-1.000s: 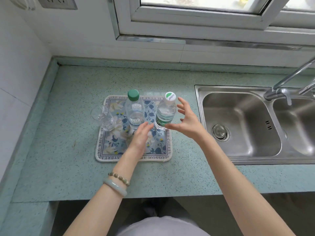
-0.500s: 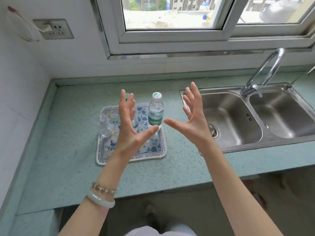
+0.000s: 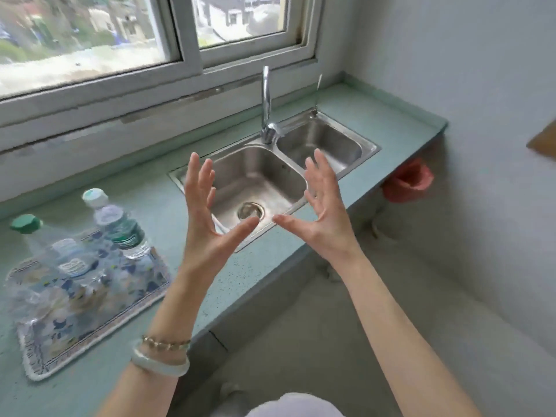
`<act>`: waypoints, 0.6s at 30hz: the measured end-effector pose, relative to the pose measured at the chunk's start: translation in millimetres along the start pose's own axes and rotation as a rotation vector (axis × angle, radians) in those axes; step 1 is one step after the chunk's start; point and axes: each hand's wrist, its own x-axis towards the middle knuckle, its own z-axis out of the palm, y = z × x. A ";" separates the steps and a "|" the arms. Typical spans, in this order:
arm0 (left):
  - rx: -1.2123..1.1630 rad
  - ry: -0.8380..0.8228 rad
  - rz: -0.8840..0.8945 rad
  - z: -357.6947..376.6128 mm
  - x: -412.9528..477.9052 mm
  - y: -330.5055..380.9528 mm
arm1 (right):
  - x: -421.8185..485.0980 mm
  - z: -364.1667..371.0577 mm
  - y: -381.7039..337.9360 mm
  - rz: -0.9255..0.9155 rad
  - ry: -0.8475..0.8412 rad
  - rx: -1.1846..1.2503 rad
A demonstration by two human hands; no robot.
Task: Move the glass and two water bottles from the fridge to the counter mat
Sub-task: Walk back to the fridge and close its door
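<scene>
On the floral counter mat (image 3: 99, 314) at the lower left stand two clear water bottles. One has a white cap and green label (image 3: 120, 227); the other has a green cap (image 3: 51, 248) and sits further left. A clear glass (image 3: 28, 299) lies blurred at the mat's left side. My left hand (image 3: 207, 224) and my right hand (image 3: 325, 212) are raised in the air in front of the sink, palms facing each other, fingers spread, holding nothing. Both hands are well to the right of the mat.
A steel double sink (image 3: 261, 182) with a tall faucet (image 3: 266, 106) sits in the green speckled counter (image 3: 168, 206) under a window. The counter ends at the right, where a red bag (image 3: 409, 182) hangs. Grey floor lies below.
The view has swung right, so the mat and bottles now sit at the far left. Both open hands stay raised; earlier they were low at the bottles on the mat.
</scene>
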 end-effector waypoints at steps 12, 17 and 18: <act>-0.255 -0.545 0.064 198.9 -35.5 39.4 | -158.0 -169.0 -17.9 0.103 0.600 -0.086; -0.363 -0.830 0.132 278.9 -64.2 67.1 | -236.5 -211.2 -31.0 0.149 0.900 -0.168; -0.389 -0.885 0.142 294.2 -71.1 73.5 | -251.8 -216.9 -33.8 0.157 0.962 -0.186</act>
